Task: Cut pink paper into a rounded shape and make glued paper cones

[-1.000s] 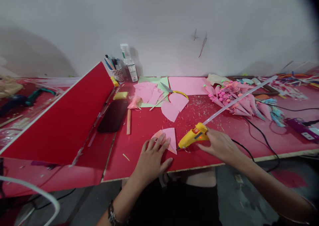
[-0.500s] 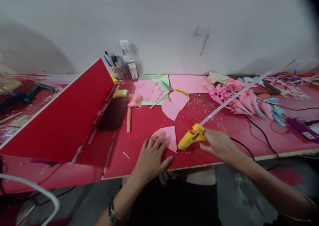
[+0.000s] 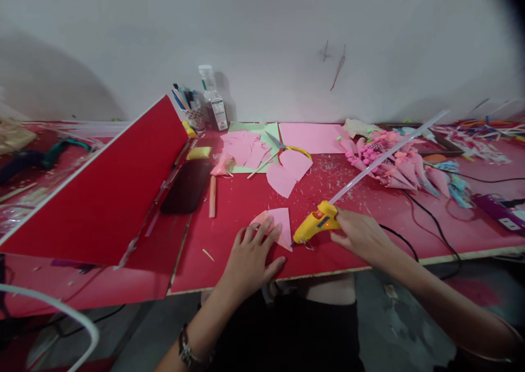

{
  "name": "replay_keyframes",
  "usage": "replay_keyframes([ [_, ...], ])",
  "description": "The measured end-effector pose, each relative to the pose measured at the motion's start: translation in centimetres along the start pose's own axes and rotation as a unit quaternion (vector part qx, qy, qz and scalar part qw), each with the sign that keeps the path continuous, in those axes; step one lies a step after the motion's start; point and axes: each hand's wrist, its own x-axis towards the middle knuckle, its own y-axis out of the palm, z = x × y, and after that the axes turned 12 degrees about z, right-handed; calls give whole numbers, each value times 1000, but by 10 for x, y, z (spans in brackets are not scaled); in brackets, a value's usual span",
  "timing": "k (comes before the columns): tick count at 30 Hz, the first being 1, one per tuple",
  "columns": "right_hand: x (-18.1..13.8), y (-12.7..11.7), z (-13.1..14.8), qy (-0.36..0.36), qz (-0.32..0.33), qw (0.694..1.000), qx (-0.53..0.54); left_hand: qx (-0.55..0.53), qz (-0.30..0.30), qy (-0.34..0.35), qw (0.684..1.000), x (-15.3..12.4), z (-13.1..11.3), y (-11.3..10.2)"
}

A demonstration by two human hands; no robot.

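My left hand [image 3: 256,247] lies with fingers spread on a pink paper piece [image 3: 283,222], pressing it against the red tabletop. The hand covers part of that paper. Wrapped round the handle of a yellow glue gun [image 3: 315,224] is my right hand [image 3: 359,235]. The gun's nozzle points down and left, at the paper's lower right corner. A long clear glue stick [image 3: 381,160] sticks out of its back, and a small orange light glows on its side. Beyond the hands lie more pink cut pieces [image 3: 289,172] and yellow-handled scissors [image 3: 287,146].
A red board [image 3: 110,180] leans on the left, near a dark phone-like slab [image 3: 186,187]. Small pink cones [image 3: 394,164] are heaped at the right. A bottle [image 3: 215,106] and a cup of pens [image 3: 192,117] stand by the wall. A black cord [image 3: 435,224] crosses the right edge.
Almost nothing differs. The glue gun in my right hand is tilted very slightly, its nozzle still at the paper's corner; my left hand stays on the paper.
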Motion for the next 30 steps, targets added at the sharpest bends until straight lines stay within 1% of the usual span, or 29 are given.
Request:
replay_keyframes([
  [6,3,4,-4,8,7,1000,0,1,-9,2,1000,0,0,0],
  [10,6,2,-5,12,8,1000,5,3,-11,4,1000,0,0,1],
  [15,10,-3,-4,29,28,999,-17,5,-13,5,1000,0,1,3],
  [22,16,-9,-1,52,31,998,-34,10,-10,3,1000,0,2,4],
  [30,22,-7,-2,69,34,996,-38,9,-10,1,1000,0,2,5],
])
